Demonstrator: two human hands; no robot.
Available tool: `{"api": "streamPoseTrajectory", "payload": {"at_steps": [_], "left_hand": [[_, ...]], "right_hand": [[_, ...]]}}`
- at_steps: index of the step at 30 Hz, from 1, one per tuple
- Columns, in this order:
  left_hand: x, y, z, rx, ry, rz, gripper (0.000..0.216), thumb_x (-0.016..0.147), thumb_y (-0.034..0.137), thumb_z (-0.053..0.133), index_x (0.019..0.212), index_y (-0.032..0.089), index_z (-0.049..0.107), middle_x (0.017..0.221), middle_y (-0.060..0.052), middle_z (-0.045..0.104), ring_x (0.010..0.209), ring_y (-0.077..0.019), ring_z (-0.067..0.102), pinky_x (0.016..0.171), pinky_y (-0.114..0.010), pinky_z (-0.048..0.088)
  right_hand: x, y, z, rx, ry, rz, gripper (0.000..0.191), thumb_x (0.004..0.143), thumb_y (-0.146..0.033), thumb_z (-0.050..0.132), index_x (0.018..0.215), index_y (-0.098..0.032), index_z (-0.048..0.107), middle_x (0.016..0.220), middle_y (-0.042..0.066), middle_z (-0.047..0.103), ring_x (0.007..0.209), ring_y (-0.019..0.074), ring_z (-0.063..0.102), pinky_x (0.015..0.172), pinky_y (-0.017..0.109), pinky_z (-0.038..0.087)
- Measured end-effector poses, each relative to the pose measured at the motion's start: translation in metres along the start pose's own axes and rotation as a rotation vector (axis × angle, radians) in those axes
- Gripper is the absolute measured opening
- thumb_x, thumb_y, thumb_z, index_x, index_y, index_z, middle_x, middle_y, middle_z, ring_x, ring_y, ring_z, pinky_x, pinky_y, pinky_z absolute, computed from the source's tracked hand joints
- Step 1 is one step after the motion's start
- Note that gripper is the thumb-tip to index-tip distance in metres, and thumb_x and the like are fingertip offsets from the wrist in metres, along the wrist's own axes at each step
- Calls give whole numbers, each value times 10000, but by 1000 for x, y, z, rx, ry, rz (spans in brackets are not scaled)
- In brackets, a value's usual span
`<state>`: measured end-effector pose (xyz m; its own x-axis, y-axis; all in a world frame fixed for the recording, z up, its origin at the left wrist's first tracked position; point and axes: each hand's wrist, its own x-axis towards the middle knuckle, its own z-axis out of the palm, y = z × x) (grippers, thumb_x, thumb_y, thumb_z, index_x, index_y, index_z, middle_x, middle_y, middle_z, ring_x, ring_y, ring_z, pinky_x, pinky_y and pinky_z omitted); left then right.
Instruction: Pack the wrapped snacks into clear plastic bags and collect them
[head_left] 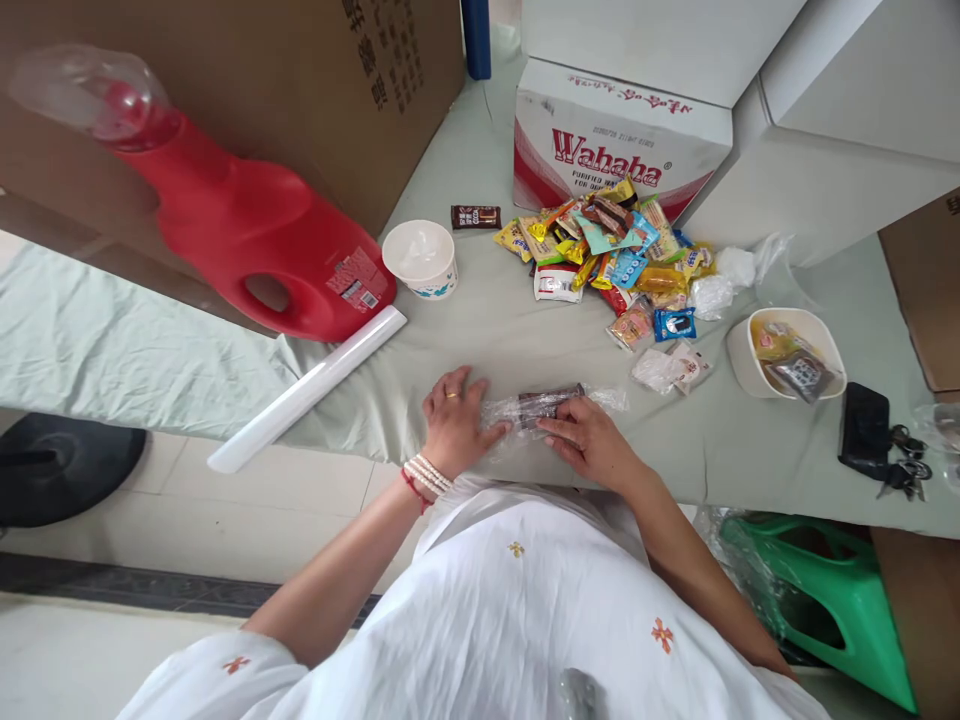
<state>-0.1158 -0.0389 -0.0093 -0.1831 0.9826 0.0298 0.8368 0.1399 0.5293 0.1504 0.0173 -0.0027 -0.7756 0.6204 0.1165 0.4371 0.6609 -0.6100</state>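
Note:
A dark brown snack bar (546, 400) lies on the cloth in front of me, within crinkled clear plastic film (499, 410) that sticks out at both ends. My right hand (592, 442) has its fingers curled against the bar's near right side, gripping it through the film. My left hand (455, 425) rests on the cloth at the film's left end, fingers spread and thumb touching the film. The left wrist wears pale beads and a red string. Behind, a similar dark bar labelled COCOA (476, 217) lies beside a white paper bowl (420, 258).
A white plastic-film roll (307, 390) lies left, near a big red detergent bottle (277, 240). Colourful packaged snacks (607, 250) are heaped before a Wahaha carton (622, 140). At right are a bowl of snacks (739, 365), a black pouch (862, 430) and keys (906, 465).

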Motion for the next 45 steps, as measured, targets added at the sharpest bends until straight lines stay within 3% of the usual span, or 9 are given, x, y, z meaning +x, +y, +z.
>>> {"api": "streamPoseTrajectory", "payload": {"at_steps": [4,8,14,20,24,28,32,37,45], "left_hand": [[-8,21,-20,-275,-187,-39,250,884,446,644,775,221,652,851,-80,711,859,-270,661,810,-427,530],[2,51,-18,-740,-383,-261,371,905,574,600,822,213,624,597,18,596,504,-144,519,549,-290,447],[21,76,34,-381,-243,28,358,981,383,456,1094,234,762,990,-81,781,859,-240,702,772,-366,541],[19,79,43,49,-101,97,291,964,387,595,1187,271,742,1077,-108,713,1007,-309,669,842,-410,523],[30,75,40,76,-90,22,604,820,445,786,1365,223,650,1385,-198,592,1336,-424,505,1048,-562,466],[38,71,40,47,-155,134,534,863,406,745,1378,295,659,1463,-155,557,1360,-381,500,1085,-548,447],[32,77,40,51,-90,248,335,904,284,662,1224,261,758,1197,-135,674,1142,-327,586,955,-488,487],[29,80,40,-35,-242,454,270,919,238,561,1043,190,796,930,-118,706,936,-281,609,878,-448,506],[36,83,41,23,-194,170,435,895,243,611,1324,213,671,1214,-139,689,1133,-328,585,955,-473,474]], "right_hand": [[-1,1,3,3,13,-2,328,1050,-310,538,1309,-280,738,1029,100,636,947,232,555,865,418,518],[0,-2,4,6,13,-2,352,1047,-284,536,1349,-266,716,1097,115,666,988,244,570,906,447,530],[-12,-6,1,128,39,-8,298,1055,-307,512,1225,-255,751,1268,109,705,1148,266,628,1019,489,533],[-18,18,-3,-128,582,528,404,1009,-449,554,1324,-221,664,1236,180,628,1214,342,550,1073,580,461],[-8,35,-9,-217,463,592,325,909,-391,648,1130,-160,706,1357,241,541,1342,413,415,1128,625,374],[4,27,-22,-119,412,612,179,940,-359,562,947,-208,657,1083,147,648,956,278,597,885,429,509],[17,13,-28,46,383,645,182,949,-406,552,889,-238,586,719,3,599,653,189,536,680,316,449],[28,11,-19,543,459,697,240,895,-469,618,901,-232,577,715,-28,595,564,146,534,569,279,452],[28,-6,7,390,485,486,199,973,-342,553,1020,-216,699,958,65,672,821,198,638,766,343,573]]}}
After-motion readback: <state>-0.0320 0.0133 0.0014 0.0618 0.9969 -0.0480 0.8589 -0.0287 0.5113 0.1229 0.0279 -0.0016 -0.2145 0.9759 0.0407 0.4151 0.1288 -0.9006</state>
